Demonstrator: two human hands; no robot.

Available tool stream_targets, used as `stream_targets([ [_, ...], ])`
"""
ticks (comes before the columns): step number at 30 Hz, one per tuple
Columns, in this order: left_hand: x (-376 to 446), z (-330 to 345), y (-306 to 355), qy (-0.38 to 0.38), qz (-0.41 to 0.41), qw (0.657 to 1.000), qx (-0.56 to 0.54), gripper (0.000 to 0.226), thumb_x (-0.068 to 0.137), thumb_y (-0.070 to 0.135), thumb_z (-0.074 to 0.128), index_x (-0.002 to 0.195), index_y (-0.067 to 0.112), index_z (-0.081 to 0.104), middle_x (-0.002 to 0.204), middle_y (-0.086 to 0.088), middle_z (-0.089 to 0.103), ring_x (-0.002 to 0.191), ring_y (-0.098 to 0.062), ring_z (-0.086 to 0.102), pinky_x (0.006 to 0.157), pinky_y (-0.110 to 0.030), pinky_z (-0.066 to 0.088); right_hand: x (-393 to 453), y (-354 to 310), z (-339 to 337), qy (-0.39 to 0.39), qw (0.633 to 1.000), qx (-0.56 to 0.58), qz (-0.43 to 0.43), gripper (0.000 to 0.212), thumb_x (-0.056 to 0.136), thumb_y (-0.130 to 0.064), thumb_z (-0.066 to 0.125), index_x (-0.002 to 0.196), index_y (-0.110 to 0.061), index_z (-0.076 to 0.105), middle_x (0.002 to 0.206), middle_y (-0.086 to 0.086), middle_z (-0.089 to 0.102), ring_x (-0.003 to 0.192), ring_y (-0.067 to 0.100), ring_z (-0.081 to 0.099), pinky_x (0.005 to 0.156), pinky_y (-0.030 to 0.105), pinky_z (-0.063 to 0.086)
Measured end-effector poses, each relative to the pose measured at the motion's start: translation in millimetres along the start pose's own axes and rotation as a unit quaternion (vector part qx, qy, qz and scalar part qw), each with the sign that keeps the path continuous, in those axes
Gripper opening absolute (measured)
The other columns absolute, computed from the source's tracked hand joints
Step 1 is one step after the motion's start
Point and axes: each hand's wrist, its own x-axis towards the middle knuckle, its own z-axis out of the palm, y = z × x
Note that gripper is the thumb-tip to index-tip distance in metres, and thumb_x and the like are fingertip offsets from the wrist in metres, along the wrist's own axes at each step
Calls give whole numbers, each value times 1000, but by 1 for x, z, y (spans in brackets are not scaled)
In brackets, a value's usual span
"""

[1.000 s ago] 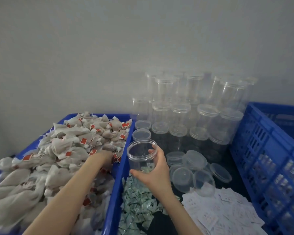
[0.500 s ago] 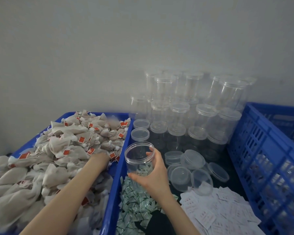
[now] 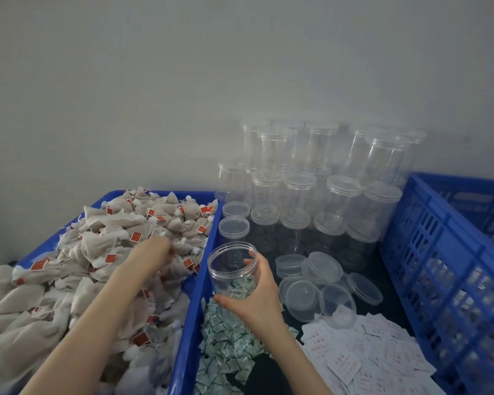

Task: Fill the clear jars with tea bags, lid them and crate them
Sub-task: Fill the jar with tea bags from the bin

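The right hand (image 3: 250,295) grips the open jar (image 3: 232,269) upright beside the bin (image 3: 193,303), mouth ready, while the left hand (image 3: 151,252), fingers buried and their state indiscernible, digs into the tea bags (image 3: 120,232).

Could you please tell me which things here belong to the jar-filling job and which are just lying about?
In the job:
- open jar, held by the right hand
- tea bags, left hand reaching into them
- loose lids
- lidded jars
- crate

Lying about:
- green sachets
- white paper slips
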Motion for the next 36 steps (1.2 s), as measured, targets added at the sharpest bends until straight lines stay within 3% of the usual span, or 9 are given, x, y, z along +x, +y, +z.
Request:
stream_targets([
  [4, -2, -29, -9, 92, 19, 987, -127, 16, 94, 14, 54, 103, 13, 67, 77, 7, 59, 63, -5, 55, 54, -15, 38, -1, 3, 6, -2, 1000, 5, 8, 93, 53, -48, 88, 126, -57, 33, 132, -25, 48, 119, -14, 45, 87, 1, 38],
  [11, -29, -71, 8, 186, 91, 950, -234, 20, 93, 12, 56, 106, 16, 71, 91, 6, 64, 69, 0, 52, 60, -11, 33, 1, 5, 13, -16, 1000, 7, 11, 91, 51, -49, 86, 126, -55, 35, 131, -24, 48, 117, -15, 44, 84, -1, 38],
  [15, -59, -101, 25, 209, 154, 923, -285, 21, 92, 16, 56, 95, 30, 70, 84, 24, 64, 75, 5, 59, 61, -7, 38, 2, 7, 15, -21, 1000, 3, 8, 96, 53, -47, 87, 135, -43, 37, 132, -23, 49, 118, -14, 45, 85, -1, 38],
  [23, -72, -76, 76, 63, 239, 952, -178, 17, 92, 22, 59, 105, 29, 67, 85, 14, 65, 74, -2, 59, 70, -13, 49, 2, 4, 13, 13, 1000, 20, -8, 90, 52, -41, 89, 119, -68, 35, 126, -25, 52, 117, -7, 50, 87, 6, 42],
  [27, -65, -58, 83, 26, 258, 960, -106, 28, 90, 25, 63, 117, 29, 59, 99, 13, 70, 83, 2, 61, 84, -27, 54, 1, 3, 7, 3, 999, 33, -15, 93, 54, -40, 90, 123, -66, 34, 132, -25, 48, 121, -10, 47, 89, 6, 42],
  [30, -60, -60, 77, -2, 297, 941, -161, 21, 88, 30, 64, 106, 39, 62, 95, 26, 66, 87, 10, 61, 78, -12, 51, 1, 4, 3, 0, 999, 31, -17, 95, 54, -43, 90, 131, -53, 36, 135, -19, 49, 123, -5, 47, 96, 14, 42],
  [33, -37, -57, 60, 100, 202, 942, -250, 17, 91, 25, 60, 97, 41, 61, 87, 26, 63, 81, 8, 60, 68, -6, 47, 0, 4, 0, 11, 999, 38, -2, 100, 49, -52, 86, 136, -43, 38, 134, -17, 49, 123, -6, 46, 92, 6, 39],
  [35, -20, -41, 49, 133, 98, 975, -147, 15, 94, 19, 57, 105, 28, 61, 97, 11, 65, 83, -4, 60, 75, -20, 52, 0, 5, -1, 13, 999, 36, 4, 102, 47, -54, 84, 137, -41, 37, 134, -18, 48, 123, -8, 44, 89, 2, 36],
  [36, -15, -29, 48, 85, 74, 991, -74, 19, 94, 16, 55, 110, 23, 60, 104, 5, 65, 86, -9, 60, 77, -25, 53, -1, 4, -1, 12, 999, 33, 5, 102, 48, -54, 83, 137, -42, 37, 135, -18, 47, 122, -10, 44, 89, 2, 36],
])
